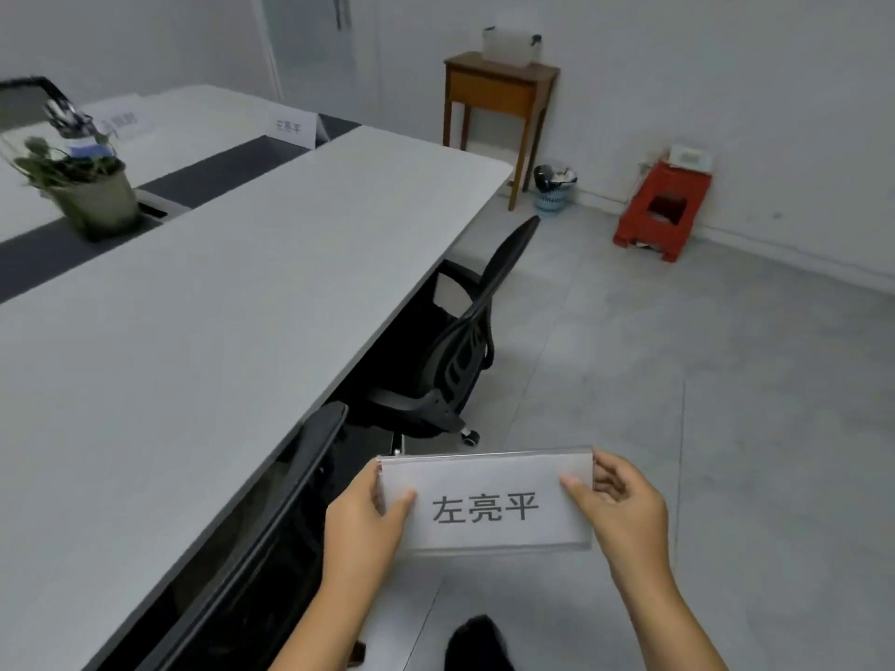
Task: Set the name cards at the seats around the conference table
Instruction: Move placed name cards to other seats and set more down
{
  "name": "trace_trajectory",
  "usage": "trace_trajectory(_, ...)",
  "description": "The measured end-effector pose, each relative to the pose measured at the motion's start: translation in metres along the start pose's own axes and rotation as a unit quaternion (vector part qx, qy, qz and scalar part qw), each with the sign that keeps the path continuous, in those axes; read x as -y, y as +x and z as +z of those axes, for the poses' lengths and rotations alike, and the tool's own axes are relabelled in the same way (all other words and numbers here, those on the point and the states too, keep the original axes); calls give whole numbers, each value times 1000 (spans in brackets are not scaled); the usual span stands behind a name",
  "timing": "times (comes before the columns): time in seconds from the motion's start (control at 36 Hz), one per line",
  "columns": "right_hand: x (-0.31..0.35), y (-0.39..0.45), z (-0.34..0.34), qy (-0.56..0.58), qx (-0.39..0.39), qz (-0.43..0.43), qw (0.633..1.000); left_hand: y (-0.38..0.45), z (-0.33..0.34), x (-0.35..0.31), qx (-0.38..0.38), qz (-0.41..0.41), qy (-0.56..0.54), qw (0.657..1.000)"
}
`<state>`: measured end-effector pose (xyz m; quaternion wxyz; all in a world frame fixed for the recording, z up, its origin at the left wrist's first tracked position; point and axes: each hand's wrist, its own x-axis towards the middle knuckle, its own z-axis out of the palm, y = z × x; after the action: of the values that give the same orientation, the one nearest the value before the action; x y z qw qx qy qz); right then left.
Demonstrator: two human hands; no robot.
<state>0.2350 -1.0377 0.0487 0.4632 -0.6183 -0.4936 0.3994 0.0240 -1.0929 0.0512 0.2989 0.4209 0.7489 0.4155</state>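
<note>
Far name card (118, 122) lettering blurred

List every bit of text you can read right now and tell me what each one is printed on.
"左亮平": on the name card held in both hands, left hand and right hand.
"左亮平", faint but it appears to match: on the standing name card on the far side of the conference table.
Blurred, unreadable: another name card behind the potted plant.
No other legible text.
</note>
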Motion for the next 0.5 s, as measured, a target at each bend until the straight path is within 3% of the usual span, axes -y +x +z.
trace_trajectory(0.25, 85, 155, 90, 61, 107, -85, 989, 128, -15, -56, -136, -52, -24, 989)
trace_trajectory(0.5, 117, 184, 242, 9, 259, -120, 958, 195, -97, -12, -250, -83, -6, 965)
